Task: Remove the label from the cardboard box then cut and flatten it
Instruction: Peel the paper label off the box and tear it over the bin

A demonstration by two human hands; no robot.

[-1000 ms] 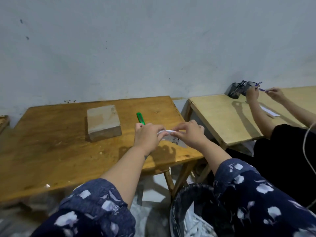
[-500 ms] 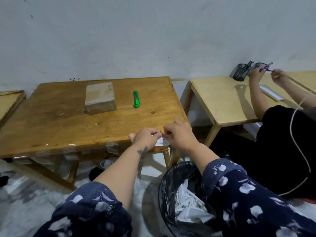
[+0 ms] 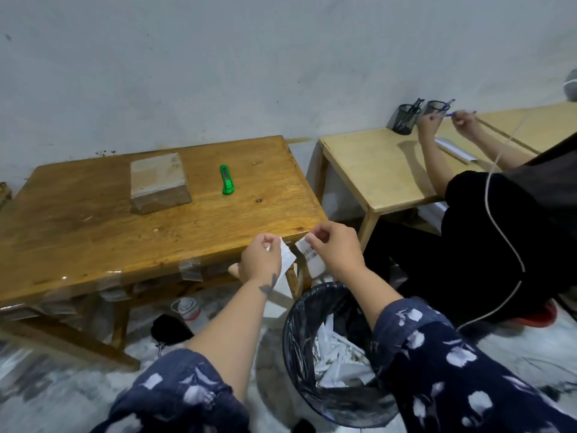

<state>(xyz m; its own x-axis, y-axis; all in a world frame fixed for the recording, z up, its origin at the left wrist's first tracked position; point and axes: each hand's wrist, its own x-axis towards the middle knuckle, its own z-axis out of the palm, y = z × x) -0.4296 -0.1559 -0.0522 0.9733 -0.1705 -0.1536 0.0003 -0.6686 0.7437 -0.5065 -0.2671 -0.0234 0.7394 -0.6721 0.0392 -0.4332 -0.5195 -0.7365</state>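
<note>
Torn in two now: left hand (image 3: 260, 260) pinching one white paper piece (image 3: 287, 260), right hand (image 3: 335, 250) pinching the other, printed piece (image 3: 312, 256), fingers of both closed tight on the scraps. Held apart, just off the near corner of the table (image 3: 93, 229), above and a little behind the bin (image 3: 315, 354).

Box (image 3: 159, 182) back on the tabletop, well apart from the hands: flat, rectangular, dull brown cardboard, pale worn top face, closed. Just right of it, cutter (image 3: 227, 179), bright green plastic, slim, lying lengthwise.

Table: glossy orange-brown wood, visible grain and knots, clear tape patches stuck along the near edge. Second table (image 3: 374, 164) to the right, paler, matte wood.

Bin: round, black mesh, lined with a shiny dark bag, holding a heap of crumpled and torn white paper.

On the pale table, two black mesh cups (image 3: 404, 118) with pens standing in them; another person's hands beside them holding a pen. Floor grey, mottled. Wall pale grey, scuffed.
</note>
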